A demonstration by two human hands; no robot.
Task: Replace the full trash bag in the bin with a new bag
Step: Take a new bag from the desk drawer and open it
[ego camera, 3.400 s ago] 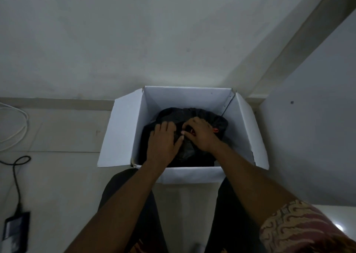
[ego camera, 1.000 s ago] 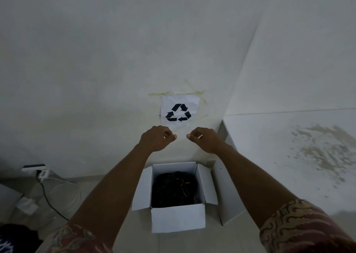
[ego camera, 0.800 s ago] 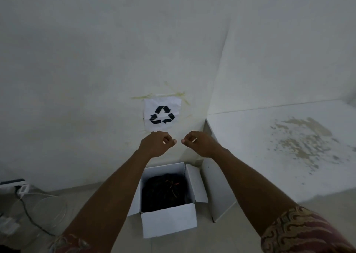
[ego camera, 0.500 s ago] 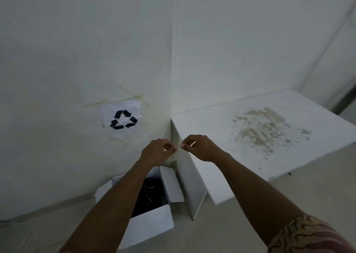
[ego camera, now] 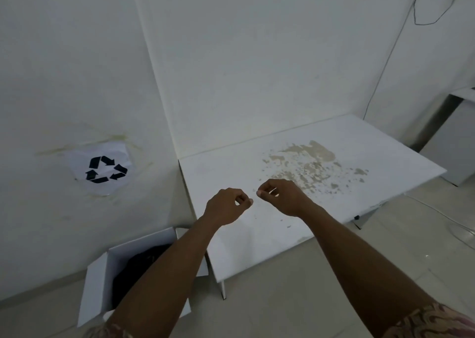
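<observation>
Both hands are raised over the white bench [ego camera: 231,173], close together but not touching. Left hand [ego camera: 226,206]: fingers curled, thumb tip against forefinger, nothing visible in it. Right hand [ego camera: 282,196]: fingers curled, thin pale sliver [ego camera: 272,191] at them, identity unclear. Tan stain [ego camera: 308,165] on bench beyond the hands. White cardboard bin [ego camera: 97,286] on floor at bench's left end, flaps open. Black bag [ego camera: 133,273] inside, partly hidden by left forearm. Recycling sign [ego camera: 105,169] on wall above bin.
</observation>
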